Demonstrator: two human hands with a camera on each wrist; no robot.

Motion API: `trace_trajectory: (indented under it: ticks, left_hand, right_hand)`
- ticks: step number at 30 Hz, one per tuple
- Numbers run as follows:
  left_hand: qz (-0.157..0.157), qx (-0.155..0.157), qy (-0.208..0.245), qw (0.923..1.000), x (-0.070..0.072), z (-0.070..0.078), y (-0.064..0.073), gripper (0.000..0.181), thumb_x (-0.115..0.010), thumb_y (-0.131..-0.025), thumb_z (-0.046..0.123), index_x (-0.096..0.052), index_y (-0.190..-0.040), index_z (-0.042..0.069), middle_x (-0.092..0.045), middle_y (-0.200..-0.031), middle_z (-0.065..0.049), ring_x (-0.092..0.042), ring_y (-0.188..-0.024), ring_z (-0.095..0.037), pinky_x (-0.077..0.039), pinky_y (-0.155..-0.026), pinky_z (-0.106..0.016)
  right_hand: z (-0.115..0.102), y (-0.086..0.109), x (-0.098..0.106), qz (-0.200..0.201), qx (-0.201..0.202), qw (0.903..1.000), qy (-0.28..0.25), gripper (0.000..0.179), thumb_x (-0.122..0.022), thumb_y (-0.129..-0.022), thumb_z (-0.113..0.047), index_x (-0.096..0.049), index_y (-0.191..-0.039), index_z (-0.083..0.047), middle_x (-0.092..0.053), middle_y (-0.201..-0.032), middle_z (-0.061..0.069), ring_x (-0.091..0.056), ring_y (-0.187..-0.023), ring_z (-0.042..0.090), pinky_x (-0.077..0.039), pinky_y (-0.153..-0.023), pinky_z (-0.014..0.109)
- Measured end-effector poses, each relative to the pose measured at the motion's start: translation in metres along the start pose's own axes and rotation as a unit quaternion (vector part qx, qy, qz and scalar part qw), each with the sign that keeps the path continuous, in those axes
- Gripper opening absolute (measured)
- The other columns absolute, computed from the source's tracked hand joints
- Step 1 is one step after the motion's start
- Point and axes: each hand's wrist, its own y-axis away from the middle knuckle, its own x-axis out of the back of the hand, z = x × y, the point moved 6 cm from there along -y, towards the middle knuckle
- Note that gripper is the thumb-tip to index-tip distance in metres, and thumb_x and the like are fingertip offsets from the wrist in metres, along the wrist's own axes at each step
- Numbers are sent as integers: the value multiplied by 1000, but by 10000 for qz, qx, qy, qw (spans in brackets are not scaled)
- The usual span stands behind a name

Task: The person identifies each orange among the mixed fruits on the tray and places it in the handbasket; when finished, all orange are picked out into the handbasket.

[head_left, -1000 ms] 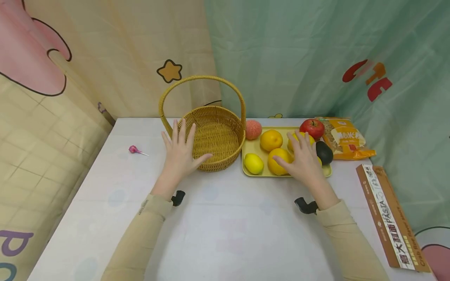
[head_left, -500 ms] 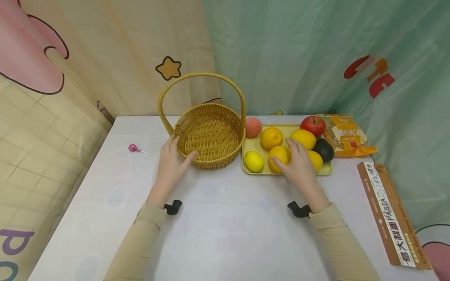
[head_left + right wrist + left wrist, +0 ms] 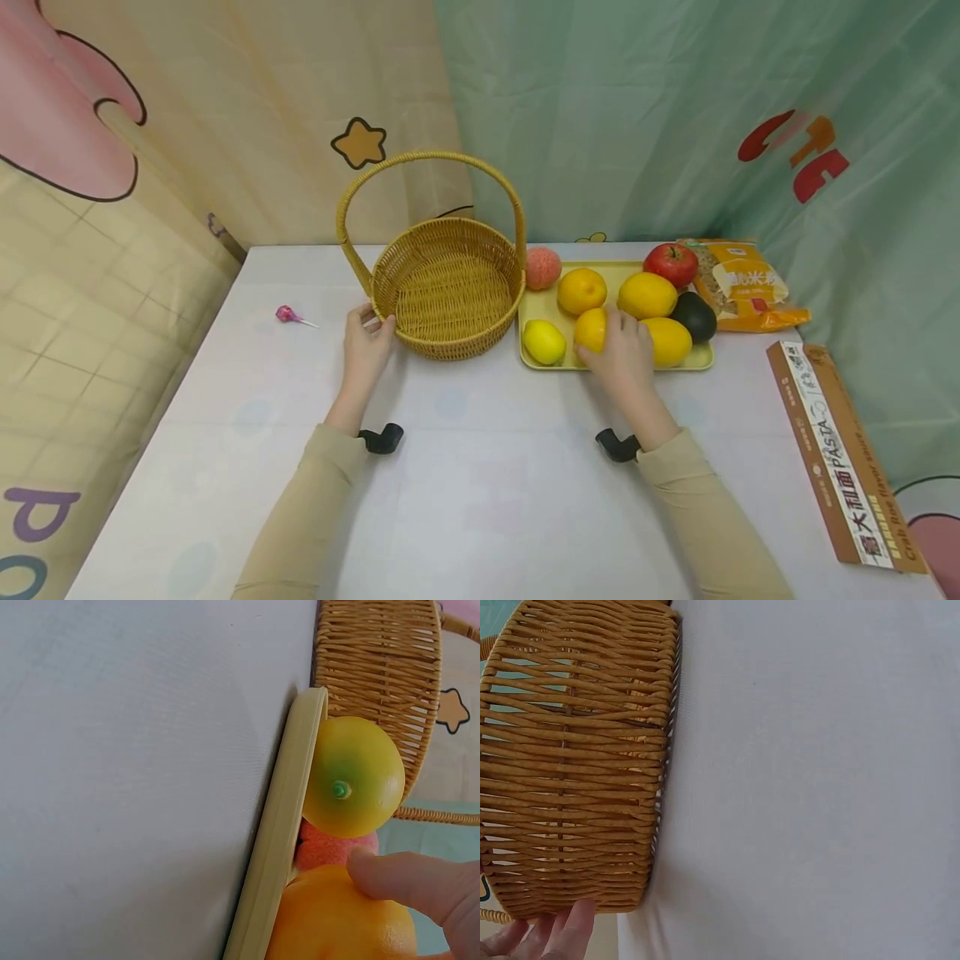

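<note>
At the far left, a lollipop (image 3: 284, 314) is seen lying on the table (image 3: 480, 500). To its right, the near left edge of the basket (image 3: 457, 347) is held by the left hand (image 3: 365, 350), the fingers curved against the outer weave. The upright basket can be judged light and slightly springy, best lifted by its tall handle (image 3: 431, 156) or steadied at the rim. On the yellow tray (image 3: 538, 305), a lemon (image 3: 544, 342) is placed near the front left corner. Beside it, the orange (image 3: 590, 329) is grasped by the right hand (image 3: 625, 354) between thumb and fingers; whether it is lifted cannot be told. Its smooth skin is likely firm and somewhat slippery, so a hold around its widest part is advised. Farther right, a red apple (image 3: 671, 265) and a dark fruit (image 3: 695, 317) are followed by a pasta box (image 3: 847, 454).
</note>
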Motion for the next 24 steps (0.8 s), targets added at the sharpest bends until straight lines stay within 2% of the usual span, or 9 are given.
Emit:
trace_trajectory:
  ticks: [5,11,17,24]
  left_hand:
    - [-25,334,490,9982,-3,-3,-2,58,-50,-101,15,-23,-150,2,-33,-152,-21,-45,-136,-34,-51,-106,-40]
    - [12,432,692,9967,-5,-4,-1,57,-51,-100,10,-24,-149,2,-33,-151,-21,-45,-136,-32,-51,-106,-37]
    - [148,501,629,9967,0,-4,4,57,-53,-97,7,-27,-147,0,-36,-149,-22,-48,-133,-33,-53,-104,-39]
    - [119,527,635,9965,3,-5,7,57,-53,-97,7,-27,-147,1,-36,-149,-21,-49,-131,-33,-53,-104,-39]
  right_hand:
    - [-1,0,-3,234,39,9997,55,76,-79,-83,-24,-39,-140,8,-47,-133,35,-41,-117,49,-39,-103,57]
    - [1,1,-5,447,25,9990,27,75,-81,-80,-23,-42,-137,8,-49,-129,35,-42,-115,49,-39,-101,56]
    - [7,2,5,663,-117,9937,-893,76,-79,-78,-21,-43,-138,8,-50,-132,33,-43,-116,48,-39,-102,56]
    - [6,-2,19,385,-450,9846,-1643,79,-77,-82,-29,-39,-145,1,-46,-143,25,-40,-128,44,-36,-112,58]
